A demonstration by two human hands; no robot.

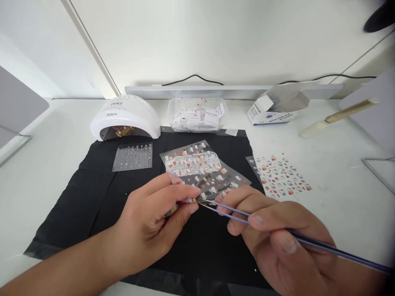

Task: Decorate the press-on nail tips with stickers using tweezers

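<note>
Two bare hands meet low over a black mat [101, 193] on a white table [46, 164]. The right hand [277, 234] pinches a pair of blue tweezers [234, 211] between thumb and fingers; the tool's long axis runs from the lower right up to the left, its thin tips pointing left at the left hand's fingertips. The left hand [151, 218] has thumb and forefinger pressed together on a small nail piece [189, 200], too small to make out clearly, right at the tweezer tips. Just behind the hands lie a clear tray of press-on nails [193, 162] and nail sticker sheets [222, 179]; another sheet [132, 157] lies to the left, and one [280, 176] on the table to the right. Farther back stand a white nail lamp [126, 115], a clear tub of pads [197, 115] and an open box [274, 109].
</note>
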